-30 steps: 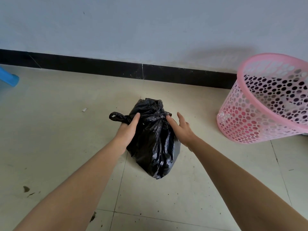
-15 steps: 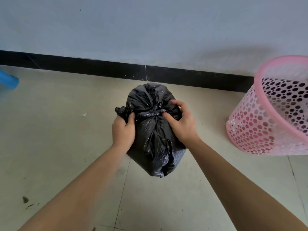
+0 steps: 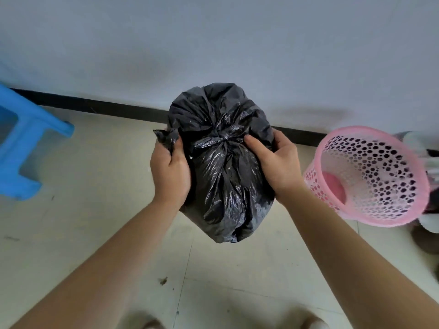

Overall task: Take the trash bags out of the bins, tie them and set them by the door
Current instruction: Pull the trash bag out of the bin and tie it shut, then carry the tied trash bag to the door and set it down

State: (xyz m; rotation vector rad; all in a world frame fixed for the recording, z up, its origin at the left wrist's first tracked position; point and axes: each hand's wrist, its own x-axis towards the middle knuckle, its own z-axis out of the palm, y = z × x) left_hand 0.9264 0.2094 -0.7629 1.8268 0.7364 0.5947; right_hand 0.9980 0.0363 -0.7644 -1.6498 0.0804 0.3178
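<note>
A black trash bag [image 3: 223, 176], knotted at its top, hangs in the air in front of me above the tiled floor. My left hand [image 3: 169, 172] grips its left side, with a loose tail of plastic sticking up past my fingers. My right hand [image 3: 278, 162] clasps the right side, thumb pressed just beside the knot. A pink perforated bin [image 3: 370, 174] stands tilted on the floor to the right, with no bag inside it.
A blue plastic stool [image 3: 26, 143] stands at the left edge. A white wall with a black skirting board [image 3: 99, 106] runs across behind the bag. Some light and dark objects [image 3: 427, 210] lie behind the bin at the far right. Small dirt specks mark the floor tiles.
Both hands closed on the bag and lifted it off the floor toward me. The view pulled back, so the blue stool and the bin's inside now show.
</note>
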